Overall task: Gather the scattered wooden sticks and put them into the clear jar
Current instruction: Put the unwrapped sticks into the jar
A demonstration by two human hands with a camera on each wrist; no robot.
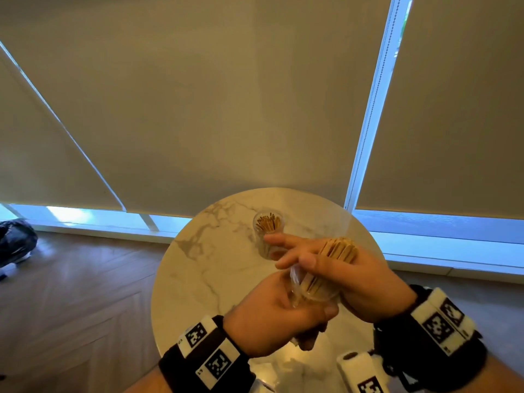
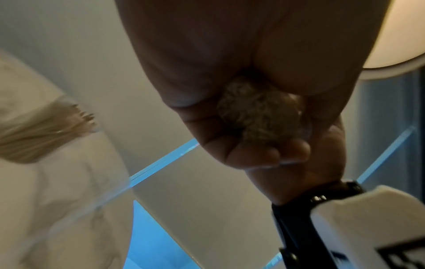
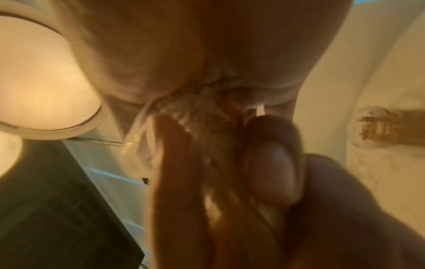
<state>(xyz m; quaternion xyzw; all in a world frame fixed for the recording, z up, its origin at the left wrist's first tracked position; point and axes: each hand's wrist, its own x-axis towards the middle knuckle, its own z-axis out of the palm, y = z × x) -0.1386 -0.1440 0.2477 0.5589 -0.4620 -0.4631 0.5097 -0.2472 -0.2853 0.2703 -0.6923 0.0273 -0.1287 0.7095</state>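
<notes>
Above the round marble table (image 1: 204, 268), my left hand (image 1: 278, 313) grips a clear jar (image 1: 312, 290) from below and tilts it. A bundle of flat wooden sticks (image 1: 338, 249) stands in the jar's mouth and pokes out above it. My right hand (image 1: 357, 276) wraps round the bundle's top, with two fingers stretched out to the left. In the left wrist view the jar's round bottom (image 2: 260, 112) shows inside my curled left hand (image 2: 230, 72). The right wrist view is blurred: my right hand (image 3: 184, 54) closes over the jar's rim and the sticks (image 3: 207, 131).
A second small clear jar (image 1: 268, 222) full of thin sticks stands upright near the table's far edge, just beyond my right fingers. Drawn roller blinds (image 1: 226, 109) hang behind the table. Wooden floor (image 1: 71, 293) lies to the left, with a dark bag (image 1: 17, 242) on it.
</notes>
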